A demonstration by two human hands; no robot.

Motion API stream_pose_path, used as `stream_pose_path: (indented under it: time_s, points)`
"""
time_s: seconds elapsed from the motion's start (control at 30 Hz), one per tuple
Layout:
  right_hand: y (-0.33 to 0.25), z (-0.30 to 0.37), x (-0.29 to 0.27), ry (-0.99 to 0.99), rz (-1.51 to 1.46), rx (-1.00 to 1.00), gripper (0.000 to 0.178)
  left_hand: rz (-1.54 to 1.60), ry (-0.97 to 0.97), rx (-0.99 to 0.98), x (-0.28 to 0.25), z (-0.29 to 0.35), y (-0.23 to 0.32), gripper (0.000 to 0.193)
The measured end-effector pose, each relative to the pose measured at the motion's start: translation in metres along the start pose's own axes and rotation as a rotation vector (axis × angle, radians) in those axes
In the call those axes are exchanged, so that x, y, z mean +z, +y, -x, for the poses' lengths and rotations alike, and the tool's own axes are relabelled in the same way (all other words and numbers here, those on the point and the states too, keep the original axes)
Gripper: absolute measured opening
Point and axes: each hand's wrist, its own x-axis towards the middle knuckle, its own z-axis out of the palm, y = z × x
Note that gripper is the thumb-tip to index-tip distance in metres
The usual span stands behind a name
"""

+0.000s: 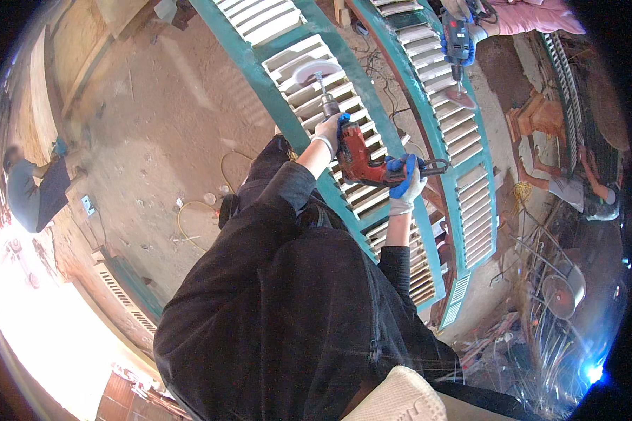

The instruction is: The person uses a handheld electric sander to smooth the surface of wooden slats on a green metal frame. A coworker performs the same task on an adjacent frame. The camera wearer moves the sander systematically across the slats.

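A red power drill (pixel 358 153) lies across both my hands, with a round pale sanding disc (pixel 318 71) on a shaft in its chuck. My left hand (pixel 328 131), in a white and blue glove, is closed around the front of the body behind the chuck. The rear handle is wrapped by my right hand (pixel 406 181), gloved likewise. Beneath the tool runs a long panel with a teal frame (pixel 270 105) and pale louver slats (pixel 351 105). The disc is over the slats on the far part of this panel; whether it touches them I cannot tell.
A second teal slatted panel (pixel 463 151) stands to the right, where another person's gloved hand (pixel 474 31) holds a drill (pixel 458 43) with a disc. Cables (pixel 393 105) lie between the panels. Other people work at the far left and right. A bright blue light (pixel 595 372) glows lower right.
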Motion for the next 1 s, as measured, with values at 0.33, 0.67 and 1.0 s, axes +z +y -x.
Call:
stream_pose_path:
  time_s: [0.33, 0.67, 1.0]
  points:
    - [-0.006, -0.007, -0.011, 0.005, 0.053, -0.027, 0.016, 0.033, -0.001, -0.055, 0.012, 0.020, -0.002, 0.016]
    - [-0.033, -0.021, 0.012, 0.067, -0.087, -0.153, 0.012, -0.010, -0.306, 0.140, 0.063, 0.035, 0.025, 0.020]
    - [0.010, 0.034, 0.006, 0.028, -0.117, 0.042, 0.015, -0.207, 0.140, 0.073, -0.028, 0.027, 0.007, 0.014]
